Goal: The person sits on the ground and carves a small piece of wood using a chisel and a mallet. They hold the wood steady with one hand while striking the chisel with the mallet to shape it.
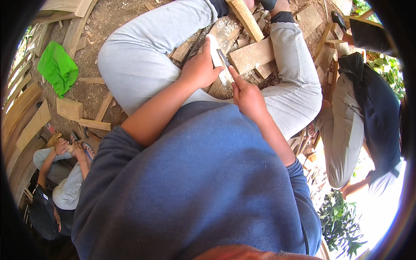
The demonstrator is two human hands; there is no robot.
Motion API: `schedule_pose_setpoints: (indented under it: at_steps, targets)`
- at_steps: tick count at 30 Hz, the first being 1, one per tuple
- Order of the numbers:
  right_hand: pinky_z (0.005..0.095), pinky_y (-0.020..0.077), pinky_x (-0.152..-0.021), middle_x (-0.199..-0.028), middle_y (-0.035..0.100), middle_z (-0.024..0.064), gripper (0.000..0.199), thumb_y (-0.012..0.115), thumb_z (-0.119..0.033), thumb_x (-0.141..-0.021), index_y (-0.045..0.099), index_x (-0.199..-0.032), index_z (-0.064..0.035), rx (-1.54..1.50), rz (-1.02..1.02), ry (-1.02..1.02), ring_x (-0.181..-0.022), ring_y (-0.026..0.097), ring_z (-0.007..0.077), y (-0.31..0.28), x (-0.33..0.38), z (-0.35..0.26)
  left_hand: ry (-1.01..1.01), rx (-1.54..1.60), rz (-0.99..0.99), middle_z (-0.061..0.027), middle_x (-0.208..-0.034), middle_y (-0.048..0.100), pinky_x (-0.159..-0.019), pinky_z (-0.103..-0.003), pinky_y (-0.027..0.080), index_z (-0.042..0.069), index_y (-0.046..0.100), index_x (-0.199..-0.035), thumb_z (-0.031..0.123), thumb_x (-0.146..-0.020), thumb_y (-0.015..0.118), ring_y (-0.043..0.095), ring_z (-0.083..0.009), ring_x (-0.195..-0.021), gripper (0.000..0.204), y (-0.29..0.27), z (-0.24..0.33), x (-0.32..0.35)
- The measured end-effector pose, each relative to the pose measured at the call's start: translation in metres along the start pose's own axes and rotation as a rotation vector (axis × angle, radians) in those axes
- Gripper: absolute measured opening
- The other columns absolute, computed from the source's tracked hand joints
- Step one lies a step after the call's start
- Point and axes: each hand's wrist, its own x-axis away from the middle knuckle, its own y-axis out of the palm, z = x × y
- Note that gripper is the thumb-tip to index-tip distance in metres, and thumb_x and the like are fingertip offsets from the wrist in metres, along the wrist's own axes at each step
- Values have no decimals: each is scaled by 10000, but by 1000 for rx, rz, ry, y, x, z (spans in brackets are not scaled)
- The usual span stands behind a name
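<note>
Creamy-white slim wooden piece (215, 54): evenly pale, plain.
Dark-grey narrow metal knife (223, 57): blade one unpatterned tone.
Blue loose fleece sweatshirt (208, 173), near: solid, darker in folds.
Light-grey long cloth trousers (138, 60): bluish-tinged, unpatterned.
Green crumpled thin cloth (58, 68), far left: vivid, plain.
Tan flat wooden board (252, 55), right of knife: faintly streaked.
Beige long cloth trousers (346, 130), right: plain.
Brown earth ground (93, 65), far left: flecked paler.

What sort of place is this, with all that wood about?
Probably an open-air woodworking spot: wood offcuts lie on the dirt ground, boards line the left side, and the right hand holds a narrow tool at a pale piece.
</note>
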Motion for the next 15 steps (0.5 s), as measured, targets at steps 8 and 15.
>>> schedule_pose_setpoints:
  at_steps: [8, 15]
  targets:
    - [551, 551, -720, -778, 692, 280, 554, 613, -129, -1058, 567, -1608, -170, -12, 78, -11, -723, 701, 459, 10, -27, -8, -9, 34, -9, -160, -1070, 808, -917, -441, 585, -76, 91, -1708, 276, -941, 831, 769, -345, -1075, 1122, -4, 1, -2]
    - [568, 559, -759, -786, 709, 283, 550, 595, -161, -1056, 561, -1605, -145, -8, 67, -18, -770, 722, 458, 1, -12, -6, 10, 34, 13, -144, -1041, 812, -893, -429, 584, -75, 77, -1710, 263, -941, 831, 775, -325, -1040, 1129, -1, -4, -4]
